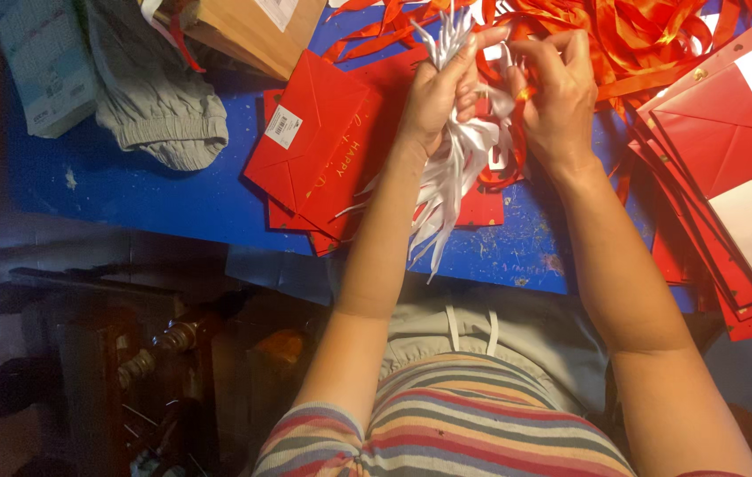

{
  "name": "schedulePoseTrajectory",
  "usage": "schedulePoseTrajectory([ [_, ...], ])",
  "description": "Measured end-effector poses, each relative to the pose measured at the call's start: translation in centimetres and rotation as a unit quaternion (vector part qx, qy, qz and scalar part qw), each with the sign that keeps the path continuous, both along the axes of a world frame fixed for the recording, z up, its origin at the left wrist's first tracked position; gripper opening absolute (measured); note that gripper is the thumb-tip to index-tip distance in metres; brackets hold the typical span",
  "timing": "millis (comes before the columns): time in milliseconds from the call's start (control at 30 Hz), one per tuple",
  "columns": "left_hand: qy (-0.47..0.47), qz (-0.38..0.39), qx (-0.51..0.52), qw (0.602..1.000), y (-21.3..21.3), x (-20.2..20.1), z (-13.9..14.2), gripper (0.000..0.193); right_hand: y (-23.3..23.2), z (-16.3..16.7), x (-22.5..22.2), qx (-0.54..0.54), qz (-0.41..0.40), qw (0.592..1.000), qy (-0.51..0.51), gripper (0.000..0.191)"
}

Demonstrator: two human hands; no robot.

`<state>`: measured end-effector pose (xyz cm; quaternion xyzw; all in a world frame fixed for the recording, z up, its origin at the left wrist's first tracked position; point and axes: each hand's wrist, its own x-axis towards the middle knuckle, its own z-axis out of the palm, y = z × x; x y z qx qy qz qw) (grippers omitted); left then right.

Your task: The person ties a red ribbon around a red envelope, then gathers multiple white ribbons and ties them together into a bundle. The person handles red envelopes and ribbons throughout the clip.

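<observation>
Observed from beside the bench: the left hand [440,88] is fisted tight around a bundle of white ribbon strips [451,181], gripped near its upper end, so a short tuft stands above the fist and the long tails hang down over the near edge of the blue table [146,190]. The right hand [557,97] sits just beside it, fingers curled and pinching at the same bundle together with a bit of orange ribbon; exactly which strand it has cannot be made out. Under both hands lies a stack of red paper gift bags [319,146], flat. A second stack of red bags [729,132] lies at the right. A heap of orange ribbon [650,35] fills the far side. Grey cloth [151,84] and a cardboard box [248,26] lie at the far left
</observation>
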<state>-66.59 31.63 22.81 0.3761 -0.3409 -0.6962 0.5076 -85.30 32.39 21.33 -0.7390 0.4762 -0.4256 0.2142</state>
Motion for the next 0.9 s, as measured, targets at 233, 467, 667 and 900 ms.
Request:
schedulePoseTrajectory([
  [233,-0.116,0.164,-0.117,0.973,-0.4,-0.9,-1.3,0.039,0.6,0.9,0.5,-0.077,0.028,0.988,0.135,0.031],
  [467,0.071,0.127,-0.029,0.989,-0.2,-1.0,-0.5,0.038,0.7,1.1,0.4,-0.046,0.033,0.991,0.122,0.040],
  [667,-0.008,0.116,-0.013,0.993,-0.5,-1.5,-1.3,0.044,0.5,1.2,-0.2,-0.063,-0.013,0.995,0.083,0.043],
  [900,-0.027,0.087,0.001,0.996,-0.6,-1.3,-1.9,0.039,0.9,1.9,-0.2,-0.102,-0.003,0.991,0.082,0.050],
])
